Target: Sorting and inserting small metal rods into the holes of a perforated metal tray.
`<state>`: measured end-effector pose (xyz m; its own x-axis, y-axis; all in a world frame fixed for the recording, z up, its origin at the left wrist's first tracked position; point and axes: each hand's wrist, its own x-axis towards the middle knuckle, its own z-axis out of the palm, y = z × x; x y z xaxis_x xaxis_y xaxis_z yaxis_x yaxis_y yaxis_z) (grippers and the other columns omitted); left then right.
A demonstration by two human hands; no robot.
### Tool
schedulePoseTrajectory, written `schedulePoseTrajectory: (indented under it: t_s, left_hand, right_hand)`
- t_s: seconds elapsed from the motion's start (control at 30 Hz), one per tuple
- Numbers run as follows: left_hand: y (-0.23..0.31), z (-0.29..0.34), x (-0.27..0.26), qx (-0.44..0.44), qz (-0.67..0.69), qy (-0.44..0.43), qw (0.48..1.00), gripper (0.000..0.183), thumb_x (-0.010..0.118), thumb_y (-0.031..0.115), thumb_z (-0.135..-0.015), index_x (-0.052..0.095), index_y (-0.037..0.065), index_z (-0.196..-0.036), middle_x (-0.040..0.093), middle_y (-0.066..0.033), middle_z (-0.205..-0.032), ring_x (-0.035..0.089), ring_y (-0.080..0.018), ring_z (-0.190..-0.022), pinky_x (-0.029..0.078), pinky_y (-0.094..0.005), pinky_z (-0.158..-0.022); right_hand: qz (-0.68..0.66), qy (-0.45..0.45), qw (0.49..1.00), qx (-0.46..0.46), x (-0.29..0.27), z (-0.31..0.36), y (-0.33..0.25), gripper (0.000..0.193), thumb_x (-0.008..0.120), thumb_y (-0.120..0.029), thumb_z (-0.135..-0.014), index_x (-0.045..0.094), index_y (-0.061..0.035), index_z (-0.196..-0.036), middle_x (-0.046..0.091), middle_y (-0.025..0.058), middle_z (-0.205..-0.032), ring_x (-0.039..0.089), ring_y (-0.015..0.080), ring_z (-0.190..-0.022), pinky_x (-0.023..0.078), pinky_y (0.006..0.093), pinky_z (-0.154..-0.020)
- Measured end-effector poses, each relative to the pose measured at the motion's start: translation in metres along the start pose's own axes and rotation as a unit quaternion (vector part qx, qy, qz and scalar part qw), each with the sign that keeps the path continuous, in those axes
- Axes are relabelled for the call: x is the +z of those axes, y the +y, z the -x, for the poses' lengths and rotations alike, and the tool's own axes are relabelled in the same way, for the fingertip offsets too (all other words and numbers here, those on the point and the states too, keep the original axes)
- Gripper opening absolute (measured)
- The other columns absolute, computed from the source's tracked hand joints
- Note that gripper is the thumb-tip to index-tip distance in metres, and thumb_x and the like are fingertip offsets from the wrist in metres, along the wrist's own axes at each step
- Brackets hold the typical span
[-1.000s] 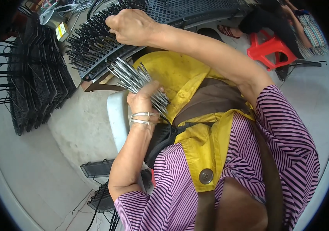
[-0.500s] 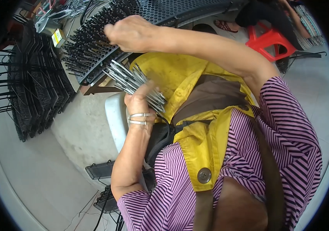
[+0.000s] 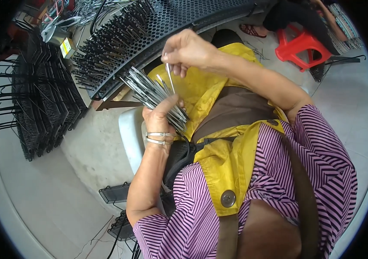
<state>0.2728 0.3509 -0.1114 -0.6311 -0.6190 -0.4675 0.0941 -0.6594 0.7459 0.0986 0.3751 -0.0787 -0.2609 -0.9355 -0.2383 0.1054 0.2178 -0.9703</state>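
A thick bundle of thin silvery metal rods (image 3: 143, 88) lies across my left hand (image 3: 160, 114), its fingers wrapped round it above my lap. My right hand (image 3: 190, 51) pinches one slender metal rod (image 3: 169, 75) by its upper end. That rod's lower end reaches down to my left thumb, beside the bundle. Ahead and to the left is a black perforated rack (image 3: 179, 19). Dark rods (image 3: 110, 43) stand upright in its holes in dense rows. The rack's near edge is close to the bundle's far ends.
Stacked black mesh racks with hooks (image 3: 37, 95) hang at the left. A small yellow-and-white box (image 3: 67, 48) and a metal can (image 3: 55, 34) stand beside the rack. At the right are a red plastic stool (image 3: 302, 49) and another person's foot (image 3: 255, 30).
My right hand has come back from above the rack toward my left hand and now holds a single rod by the bundle. My left hand keeps the bundle in nearly the same place.
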Motion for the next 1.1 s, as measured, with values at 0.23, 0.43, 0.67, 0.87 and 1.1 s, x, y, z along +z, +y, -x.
schedulePoseTrajectory:
  t_s: [0.23,0.43,0.67,0.87,1.1]
  left_hand:
    - [0.0,0.002,0.005,-0.005,0.05,0.019,0.999,0.016,0.061,-0.003,-0.066,0.052,-0.001,-0.079,0.056,-0.0099,-0.064,0.056,-0.0198,-0.054,0.048,-0.0291,-0.05]
    - [0.001,0.005,0.004,-0.017,0.04,0.042,0.998,0.014,0.061,-0.004,-0.066,0.052,-0.002,-0.077,0.057,-0.0102,-0.063,0.056,-0.019,-0.053,0.049,-0.029,-0.049]
    - [0.002,0.005,0.006,-0.022,0.042,0.039,0.998,0.013,0.062,-0.003,-0.065,0.053,-0.003,-0.076,0.057,-0.0109,-0.062,0.056,-0.0189,-0.052,0.048,-0.0289,-0.048]
    - [0.002,0.006,0.006,-0.021,0.043,0.036,0.998,0.013,0.061,-0.004,-0.065,0.053,-0.003,-0.075,0.056,-0.0109,-0.062,0.056,-0.0197,-0.052,0.048,-0.0291,-0.049]
    - [0.001,0.004,0.002,-0.019,0.039,0.021,0.999,0.017,0.06,-0.003,-0.067,0.052,-0.003,-0.082,0.056,-0.0098,-0.067,0.056,-0.0202,-0.056,0.048,-0.0306,-0.051]
  right_hand:
    - [0.021,0.179,0.947,-0.268,-0.01,-0.033,-0.019,0.01,0.058,-0.007,-0.079,0.059,0.0031,-0.077,0.06,0.0106,-0.062,0.06,0.0147,-0.052,0.05,0.0242,-0.044]
    - [0.084,0.223,0.886,-0.399,0.003,-0.054,-0.023,0.008,0.058,-0.006,-0.077,0.061,0.0008,-0.077,0.061,0.0065,-0.061,0.06,0.009,-0.054,0.049,0.0205,-0.047]
    - [0.321,0.264,0.733,-0.538,0.005,-0.076,-0.024,0.007,0.059,-0.008,-0.074,0.061,-0.002,-0.071,0.06,0.013,-0.062,0.06,0.0213,-0.054,0.049,0.0276,-0.051]
    - [0.478,0.172,0.748,-0.426,0.022,-0.079,-0.035,0.01,0.055,-0.006,-0.073,0.057,-0.0001,-0.066,0.055,0.0209,-0.059,0.058,0.0342,-0.057,0.048,0.0377,-0.052]
    - [0.495,0.125,0.786,-0.348,0.023,-0.039,-0.017,0.019,0.059,-0.017,-0.075,0.057,0.0025,-0.075,0.056,0.0204,-0.061,0.058,0.0362,-0.058,0.047,0.0404,-0.053]
